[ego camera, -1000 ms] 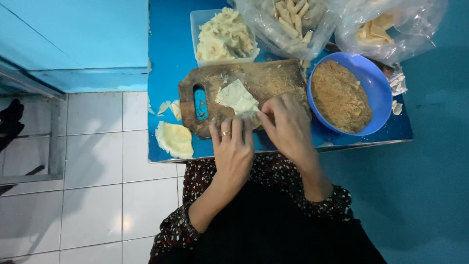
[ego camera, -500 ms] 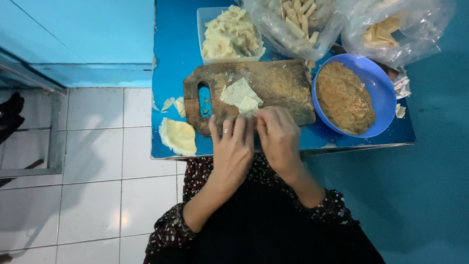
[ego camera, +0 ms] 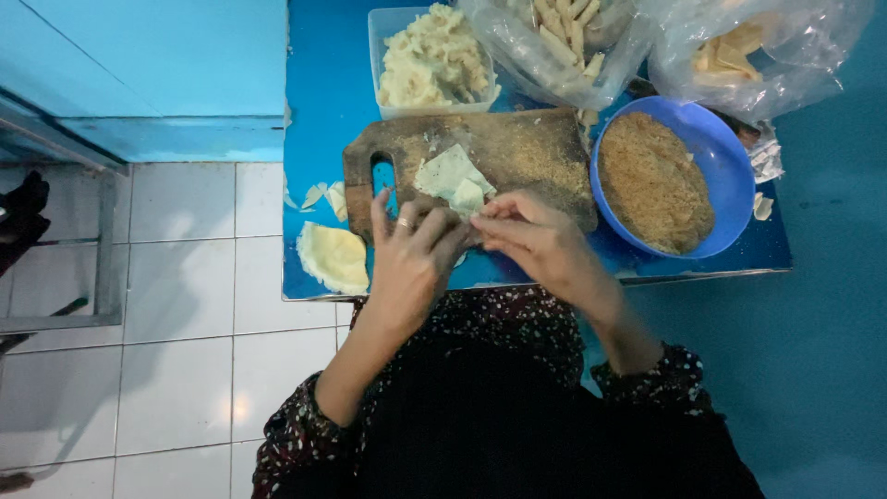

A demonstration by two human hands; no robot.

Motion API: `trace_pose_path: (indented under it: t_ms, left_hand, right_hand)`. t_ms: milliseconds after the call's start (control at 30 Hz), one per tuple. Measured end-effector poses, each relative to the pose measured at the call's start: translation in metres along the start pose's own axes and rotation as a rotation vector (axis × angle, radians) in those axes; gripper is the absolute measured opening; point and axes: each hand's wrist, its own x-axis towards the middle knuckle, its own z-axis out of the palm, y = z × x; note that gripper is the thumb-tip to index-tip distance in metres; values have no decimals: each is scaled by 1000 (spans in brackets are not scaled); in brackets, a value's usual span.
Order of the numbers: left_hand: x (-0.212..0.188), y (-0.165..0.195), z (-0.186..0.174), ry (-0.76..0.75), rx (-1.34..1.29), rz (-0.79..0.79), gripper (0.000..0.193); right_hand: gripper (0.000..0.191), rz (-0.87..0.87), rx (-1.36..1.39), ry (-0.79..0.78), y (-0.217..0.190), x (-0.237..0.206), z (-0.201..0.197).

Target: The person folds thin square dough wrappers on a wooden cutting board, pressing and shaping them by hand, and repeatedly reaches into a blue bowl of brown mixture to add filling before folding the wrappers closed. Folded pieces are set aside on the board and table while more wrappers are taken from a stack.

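A pale, thin wrapper sheet (ego camera: 453, 176) with a lump of filling on it lies on a worn wooden cutting board (ego camera: 527, 148). My left hand (ego camera: 411, 259), with a ring on one finger, and my right hand (ego camera: 540, 245) meet at the board's near edge, fingertips pinching the wrapper's near corner. Both hands touch the sheet; neither lifts it off the board.
A blue bowl of brown crumbs (ego camera: 665, 180) stands right of the board. A clear tub of pale mash (ego camera: 430, 60) and plastic bags of rolled pieces (ego camera: 564, 42) lie behind. A stack of round wrappers (ego camera: 334, 257) sits at the blue table's (ego camera: 323, 111) left front. White tiled floor lies left.
The view has shifted slightly. My hands have drawn together at the wrapper's near corner, and the right hand has pulled back from over the board.
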Motion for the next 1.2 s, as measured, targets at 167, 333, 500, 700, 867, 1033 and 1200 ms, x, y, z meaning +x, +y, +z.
trace_pose_path:
  t_ms: [167,333,500,700,867,1033,1200]
  left_hand:
    - [8,0,-5,19,-41,-15,16]
    - [11,5,-5,67,-152,-113,9]
    - [14,8,-3,19,-151,-268,11]
    - [14,10,-1,81,-128,-270,13]
    - [2,2,-8,26,-40,-102,16]
    - [3,-3,-3,-62,32,-63,21]
    - [2,7,2,-95,-3,-175,17]
  right_hand:
    - [31,-106,-143,99,4,4,2]
    - [16,-224,-235,174,2,6,5]
    - [12,-109,-202,52,10,22,-4]
    - [12,-49,-176,143,-1,9,8]
    - [19,-169,-271,212,-5,-1,12]
    - [17,-157,-279,178,-3,4,11]
    - [11,-63,-347,153,2,6,11]
